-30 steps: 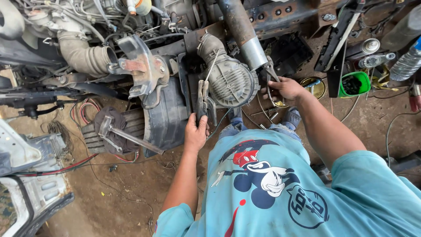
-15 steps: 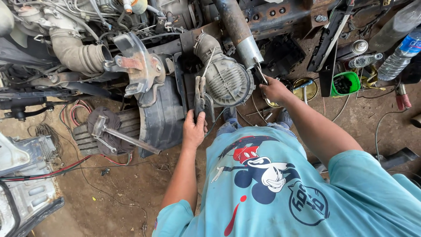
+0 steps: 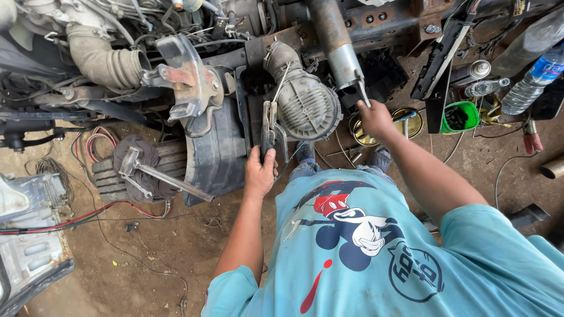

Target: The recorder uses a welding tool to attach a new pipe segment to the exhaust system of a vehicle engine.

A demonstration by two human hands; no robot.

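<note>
I see my left hand (image 3: 259, 174) closed around the handles of locking pliers (image 3: 269, 126), just left of the ribbed round housing (image 3: 306, 107). My right hand (image 3: 374, 119) grips a thin metal tool (image 3: 363, 94) beneath the steel pipe (image 3: 336, 41).

Over the last second the right hand (image 3: 376, 119) has risen from beside the round brass-coloured tin lid (image 3: 385, 124) on the dirt floor to the lower end of the silver metal pipe (image 3: 343, 61), where its fingers now close on a thin metal tool (image 3: 362, 89) at the pipe's tip. The left hand (image 3: 259, 172) has shifted slightly up along the grey pliers handles (image 3: 270, 126) beside the ribbed round grey housing (image 3: 306, 105).
</note>
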